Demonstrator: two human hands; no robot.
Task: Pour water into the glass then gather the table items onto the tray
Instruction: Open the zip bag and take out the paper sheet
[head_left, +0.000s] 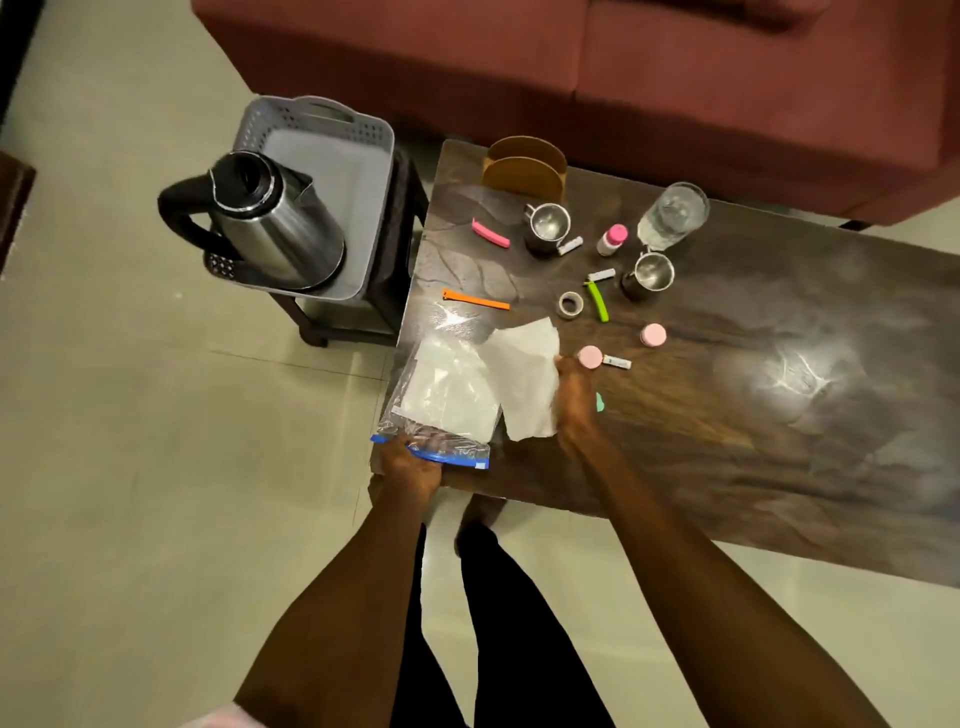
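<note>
A clear zip bag (441, 395) with a blue seal lies at the table's near left corner, white sheets inside. My left hand (410, 462) grips its blue end. My right hand (571, 400) holds a loose white paper sheet (524, 379) beside the bag. A glass (672, 215) with water in it stands at the back of the table. The steel jug (270, 223) sits in the grey tray (363, 171) on a stool to the left. Two steel mugs (545, 226) (649, 275) stand on the table.
On the dark table (779, 415) lie pink (491, 234), orange (475, 300) and green clips (597, 301), a tape roll (570, 304), pink lids (653, 335), a small pink-capped bottle (612, 240) and small tubes. A brown holder (524, 166) stands at the back. A red sofa (623, 62) lies behind.
</note>
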